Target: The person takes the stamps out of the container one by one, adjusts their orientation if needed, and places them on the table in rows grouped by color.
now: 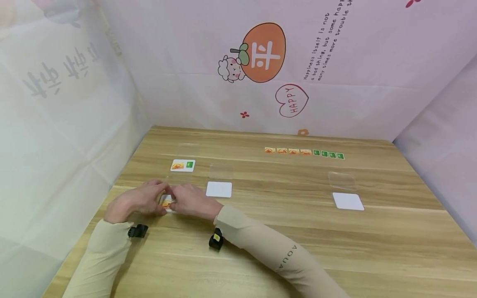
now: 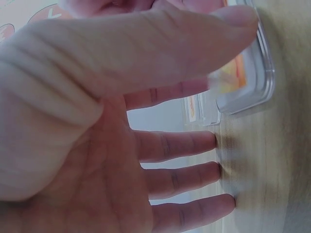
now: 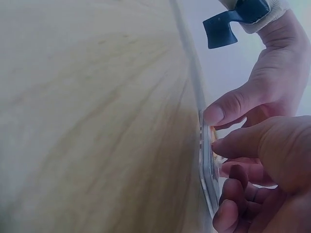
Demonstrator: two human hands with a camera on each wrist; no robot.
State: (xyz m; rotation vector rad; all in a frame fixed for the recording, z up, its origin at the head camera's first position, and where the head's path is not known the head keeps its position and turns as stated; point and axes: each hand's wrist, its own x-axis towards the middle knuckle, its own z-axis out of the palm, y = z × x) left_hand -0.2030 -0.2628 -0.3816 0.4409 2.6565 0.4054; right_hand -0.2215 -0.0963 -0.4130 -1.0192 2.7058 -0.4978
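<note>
At the table's left side, both hands meet over a flat clear plastic case point(image 2: 266, 87) holding a white card with an orange sticker point(image 1: 166, 204). The left hand point(image 1: 141, 199) holds the case edge with its thumb on top; its other fingers stretch beside it, as the left wrist view shows. Opposite, the right hand point(image 1: 193, 202) has its thumb on the card's face by the sticker, and its curled fingers point(image 3: 233, 189) lie along the case. The hands hide much of the card. Just behind lies a white card point(image 1: 182, 165) bearing an orange and a green sticker.
Blank white cards lie at the middle point(image 1: 218, 189) and right point(image 1: 348, 201), each with a clear plastic piece point(image 1: 342, 181) behind it. Farther back runs a row of orange stickers point(image 1: 282, 151) and green stickers point(image 1: 328, 154). Printed cloth point(image 1: 186, 82) walls the wooden table point(image 1: 283, 231).
</note>
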